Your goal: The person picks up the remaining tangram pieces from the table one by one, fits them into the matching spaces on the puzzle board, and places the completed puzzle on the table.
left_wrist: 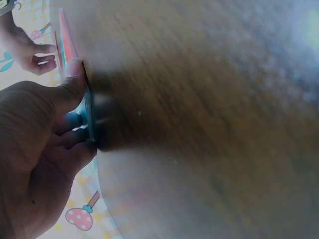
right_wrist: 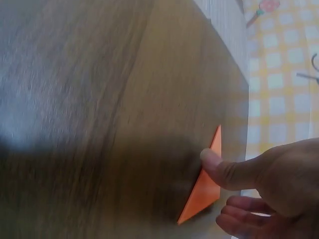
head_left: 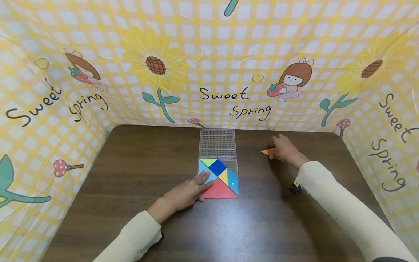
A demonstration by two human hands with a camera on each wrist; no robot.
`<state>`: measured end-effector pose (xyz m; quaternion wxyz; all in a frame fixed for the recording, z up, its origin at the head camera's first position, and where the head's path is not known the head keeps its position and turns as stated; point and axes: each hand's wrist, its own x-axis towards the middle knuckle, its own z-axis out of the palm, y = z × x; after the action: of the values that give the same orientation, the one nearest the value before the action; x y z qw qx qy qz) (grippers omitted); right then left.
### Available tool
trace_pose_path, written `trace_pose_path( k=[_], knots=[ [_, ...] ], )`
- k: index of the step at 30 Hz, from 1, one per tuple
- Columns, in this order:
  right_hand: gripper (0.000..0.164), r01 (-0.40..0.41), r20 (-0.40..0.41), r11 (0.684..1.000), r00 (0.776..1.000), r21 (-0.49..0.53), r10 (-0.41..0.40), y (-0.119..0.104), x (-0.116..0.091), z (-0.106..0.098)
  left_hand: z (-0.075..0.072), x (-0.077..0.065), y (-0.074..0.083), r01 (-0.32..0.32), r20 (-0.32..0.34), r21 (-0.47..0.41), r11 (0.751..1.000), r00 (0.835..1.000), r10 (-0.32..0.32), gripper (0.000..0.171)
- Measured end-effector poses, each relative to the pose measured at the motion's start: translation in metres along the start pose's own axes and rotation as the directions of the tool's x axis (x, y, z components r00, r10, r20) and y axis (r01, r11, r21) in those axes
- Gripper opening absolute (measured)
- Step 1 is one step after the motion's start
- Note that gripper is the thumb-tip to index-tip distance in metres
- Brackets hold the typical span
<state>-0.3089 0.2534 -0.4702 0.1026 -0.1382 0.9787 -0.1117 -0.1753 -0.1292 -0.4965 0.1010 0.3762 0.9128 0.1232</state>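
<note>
A hinged clear plastic case lies unfolded on the table, its gridded half (head_left: 217, 142) at the back. Flat tangram pieces fill most of its near half: a red triangle (head_left: 220, 190), a dark blue square (head_left: 218, 167), a yellow triangle (head_left: 223, 176), a lime piece (head_left: 207, 162) and light blue ones. My left hand (head_left: 188, 191) grips this half at its near left corner, fingers over the light blue triangle (head_left: 203, 168). Off to the right, my right hand (head_left: 284, 148) pinches an orange triangle (right_wrist: 205, 191) between thumb and fingers; part of the triangle is hidden by the hand in the head view.
Bare grid shows at the back right corner of the case's near half (head_left: 231, 166). A small black object (head_left: 295, 188) shows beside the right sleeve. Yellow checked cloth (head_left: 216, 65) surrounds the dark wooden table (head_left: 157, 153) at the back and sides.
</note>
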Motion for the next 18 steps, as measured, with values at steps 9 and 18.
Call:
trace_pose_path(
  k=[9, 18],
  knots=[
    [0.042, 0.030, -0.038, 0.999, 0.999, 0.035, -0.029, 0.0093, -0.0003, 0.0049, 0.0011, 0.0000, -0.0010, 0.005, 0.010, -0.002, 1.000, 1.000, -0.005, 0.059],
    [0.033, 0.006, -0.041, 1.000, 0.999, 0.019, -0.005, 0.0113, 0.0041, 0.0056, 0.0017, 0.0002, -0.0003, 0.001, 0.004, -0.003, 1.000, 1.000, -0.001, 0.059]
  ],
)
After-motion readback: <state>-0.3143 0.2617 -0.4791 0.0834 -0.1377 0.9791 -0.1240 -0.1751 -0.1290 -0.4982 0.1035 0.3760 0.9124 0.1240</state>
